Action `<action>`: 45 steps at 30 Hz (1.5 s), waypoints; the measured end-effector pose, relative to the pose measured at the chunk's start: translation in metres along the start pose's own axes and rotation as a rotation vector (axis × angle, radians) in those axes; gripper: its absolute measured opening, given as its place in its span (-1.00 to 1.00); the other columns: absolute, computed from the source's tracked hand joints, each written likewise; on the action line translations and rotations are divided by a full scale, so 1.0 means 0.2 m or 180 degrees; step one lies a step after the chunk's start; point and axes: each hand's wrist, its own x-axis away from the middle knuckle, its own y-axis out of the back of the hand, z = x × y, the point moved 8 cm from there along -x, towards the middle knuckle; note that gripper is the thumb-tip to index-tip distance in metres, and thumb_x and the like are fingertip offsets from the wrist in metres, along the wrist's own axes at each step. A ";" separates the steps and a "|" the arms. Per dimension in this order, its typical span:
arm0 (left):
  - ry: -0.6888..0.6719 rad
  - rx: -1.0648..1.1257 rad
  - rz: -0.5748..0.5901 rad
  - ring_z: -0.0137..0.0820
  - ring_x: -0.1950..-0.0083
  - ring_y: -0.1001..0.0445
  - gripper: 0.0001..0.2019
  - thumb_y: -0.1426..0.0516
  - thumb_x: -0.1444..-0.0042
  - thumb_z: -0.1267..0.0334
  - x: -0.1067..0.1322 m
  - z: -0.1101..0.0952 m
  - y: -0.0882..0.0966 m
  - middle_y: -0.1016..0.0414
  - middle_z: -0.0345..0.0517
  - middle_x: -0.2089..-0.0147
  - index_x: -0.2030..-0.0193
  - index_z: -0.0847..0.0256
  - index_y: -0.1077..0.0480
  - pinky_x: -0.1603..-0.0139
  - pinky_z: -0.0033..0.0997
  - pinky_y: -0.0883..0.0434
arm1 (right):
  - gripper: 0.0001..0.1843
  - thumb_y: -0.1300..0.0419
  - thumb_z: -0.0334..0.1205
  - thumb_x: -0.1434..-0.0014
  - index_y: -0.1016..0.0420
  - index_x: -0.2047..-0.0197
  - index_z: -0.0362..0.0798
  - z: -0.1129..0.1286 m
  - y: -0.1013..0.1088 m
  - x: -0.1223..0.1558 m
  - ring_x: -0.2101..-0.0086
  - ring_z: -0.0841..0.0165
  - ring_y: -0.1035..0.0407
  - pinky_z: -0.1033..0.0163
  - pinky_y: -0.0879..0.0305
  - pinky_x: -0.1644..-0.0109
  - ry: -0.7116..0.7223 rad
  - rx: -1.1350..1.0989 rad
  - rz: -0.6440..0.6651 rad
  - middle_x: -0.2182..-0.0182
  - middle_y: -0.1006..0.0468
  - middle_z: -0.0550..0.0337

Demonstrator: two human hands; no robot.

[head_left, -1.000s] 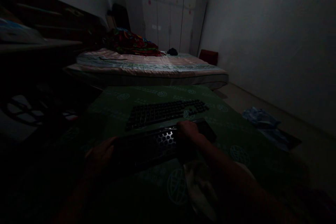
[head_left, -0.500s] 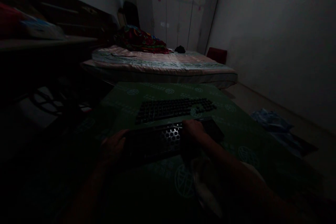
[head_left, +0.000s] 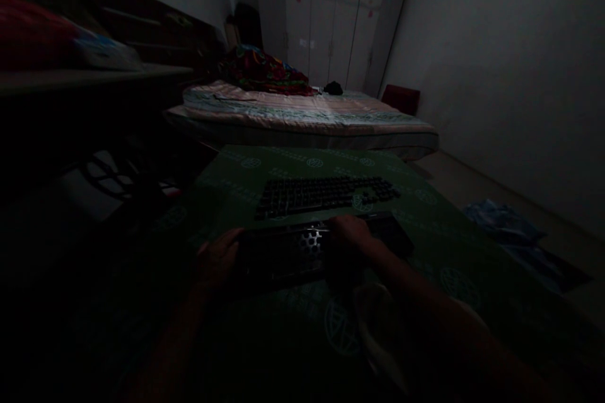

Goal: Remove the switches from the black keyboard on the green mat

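A dark keyboard base (head_left: 278, 258), its keys off and rows of holes showing where light falls, lies across the green-covered table (head_left: 236, 186). At its left end my left hand (head_left: 220, 258) grips the edge, thumb and fingers closed around it. My right hand (head_left: 350, 232) is closed and rests on the base right of its middle. What it may hold is hidden by the dark and by the fingers. Just beyond the base, loose black keycaps (head_left: 312, 194) are laid out in keyboard order on the table.
Behind the table stands a bed (head_left: 302, 116) with a dark red patterned blanket (head_left: 265, 72). A shelf (head_left: 161, 70) with bags is at the left, above a spoked wheel (head_left: 104, 176). Bluish cloth (head_left: 501, 220) lies on the floor at right. A pale shape (head_left: 378, 321) shows below my right arm.
The view has turned a little left, so the whole scene sits further right. Against the keyboard base, my right hand has slid slightly left. My left hand keeps its grip.
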 end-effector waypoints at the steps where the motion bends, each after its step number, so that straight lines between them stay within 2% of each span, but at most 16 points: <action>1: 0.0005 -0.0001 0.0004 -0.26 -0.16 -0.32 -0.51 0.22 -0.10 0.21 0.00 0.00 0.00 -0.34 -0.02 -0.16 -0.09 0.23 -0.30 -0.22 -0.11 -0.14 | -0.66 -0.02 -0.26 -0.09 -0.47 0.08 0.00 -0.01 0.00 0.00 0.15 0.19 -0.44 0.25 -0.29 0.24 -0.0022 -0.0002 -0.0004 0.17 -0.56 0.00; 5: 0.0030 -0.0010 -0.0034 -0.26 -0.16 -0.31 -0.52 0.22 -0.11 0.21 0.00 0.00 0.00 -0.35 -0.05 -0.15 -0.08 0.20 -0.31 -0.23 -0.11 -0.13 | -0.68 -0.02 -0.26 -0.10 -0.48 0.10 -0.04 -0.04 -0.01 0.01 0.16 0.18 -0.44 0.24 -0.30 0.24 -0.0106 0.0005 0.0002 0.18 -0.56 -0.04; 13: -0.0050 0.0097 -0.0100 -0.20 -0.13 -0.35 -0.53 0.19 -0.10 0.23 0.00 0.01 0.00 -0.38 -0.04 -0.13 -0.07 0.22 -0.34 -0.19 -0.07 -0.20 | -0.67 -0.02 -0.25 -0.11 -0.45 0.08 -0.05 -0.03 -0.01 0.03 0.15 0.17 -0.44 0.22 -0.31 0.22 -0.0088 0.0036 -0.0025 0.17 -0.55 -0.05; 16: -0.0061 0.0121 -0.0179 -0.22 -0.12 -0.35 -0.55 0.18 -0.10 0.22 -0.01 0.02 0.00 -0.39 -0.08 -0.12 -0.05 0.16 -0.35 -0.19 -0.07 -0.19 | -0.67 -0.03 -0.27 -0.09 -0.46 0.09 -0.06 -0.01 -0.01 0.04 0.16 0.16 -0.45 0.21 -0.31 0.23 -0.0059 0.0046 0.0022 0.17 -0.55 -0.06; 22: -0.0067 0.0159 -0.0070 -0.18 -0.14 -0.33 -0.51 0.19 -0.08 0.22 -0.01 0.01 -0.01 -0.36 0.00 -0.14 -0.07 0.26 -0.33 -0.20 -0.04 -0.17 | -0.67 -0.04 -0.30 -0.06 -0.50 0.13 -0.08 0.01 0.00 0.10 0.15 0.15 -0.45 0.23 -0.32 0.24 0.0066 0.0048 0.0176 0.17 -0.56 -0.07; 30: -0.0119 0.0068 -0.0223 -0.20 -0.10 -0.37 -0.53 0.17 -0.06 0.22 -0.02 0.04 -0.01 -0.41 -0.05 -0.10 -0.04 0.20 -0.36 -0.16 -0.07 -0.22 | -0.67 -0.06 -0.28 -0.04 -0.52 0.14 -0.12 0.00 0.00 0.10 0.18 0.14 -0.46 0.21 -0.33 0.25 0.0048 0.0061 0.0309 0.18 -0.56 -0.11; 36: -0.0082 0.0060 -0.0211 -0.17 -0.10 -0.37 -0.52 0.18 -0.07 0.21 -0.01 0.02 0.00 -0.41 -0.04 -0.10 -0.05 0.22 -0.36 -0.18 -0.01 -0.18 | -0.66 -0.06 -0.29 -0.04 -0.51 0.13 -0.11 0.01 0.01 0.12 0.18 0.15 -0.46 0.23 -0.34 0.27 0.0117 0.0075 0.0321 0.17 -0.56 -0.11; 41: -0.0066 0.0164 -0.0118 -0.22 -0.11 -0.36 -0.50 0.19 -0.07 0.19 0.00 0.01 0.00 -0.37 -0.04 -0.13 -0.07 0.24 -0.33 -0.17 -0.13 -0.23 | -0.67 -0.06 -0.29 -0.03 -0.51 0.15 -0.09 0.02 0.01 0.14 0.20 0.13 -0.47 0.21 -0.35 0.28 0.0171 0.0096 0.0363 0.20 -0.57 -0.08; 45: 0.0004 0.0136 -0.0091 -0.21 -0.11 -0.37 -0.51 0.18 -0.06 0.20 -0.01 0.02 0.00 -0.38 -0.06 -0.13 -0.07 0.21 -0.33 -0.16 -0.11 -0.24 | -0.70 -0.07 -0.29 -0.02 -0.53 0.18 -0.11 0.03 0.01 0.15 0.20 0.12 -0.47 0.19 -0.35 0.28 0.0184 0.0136 0.0389 0.21 -0.57 -0.11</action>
